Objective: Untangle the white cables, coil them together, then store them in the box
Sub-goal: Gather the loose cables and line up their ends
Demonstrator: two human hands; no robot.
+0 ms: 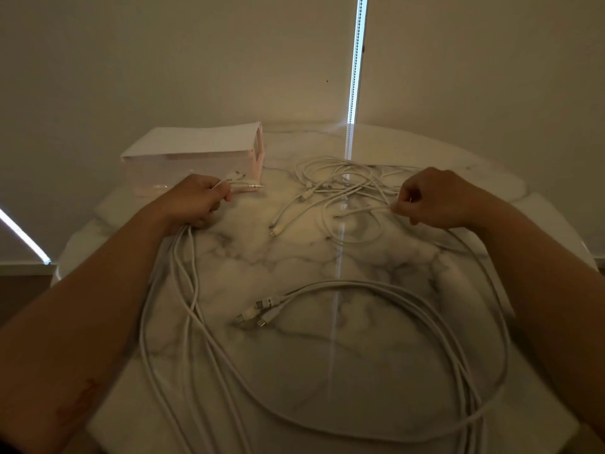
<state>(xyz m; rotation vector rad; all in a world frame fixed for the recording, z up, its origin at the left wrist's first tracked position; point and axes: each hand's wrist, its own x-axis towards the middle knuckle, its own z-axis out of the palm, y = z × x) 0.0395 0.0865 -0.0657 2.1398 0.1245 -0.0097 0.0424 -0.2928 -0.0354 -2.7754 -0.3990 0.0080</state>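
My left hand grips a bundle of several white cables near their plug ends, which stick out past my fingers toward the box. Those cables sweep down and round the table's near side in a big loop, with three plug ends lying in the middle. My right hand pinches a thin white cable that leads out of a tangled pile of white cables at the back of the table. The pale pink box with a white lid stands at the back left, just beyond my left hand.
The round marble table carries everything. Its edge curves close behind the tangle and the box. A wall and blinds with a bright vertical light gap rise right behind it.
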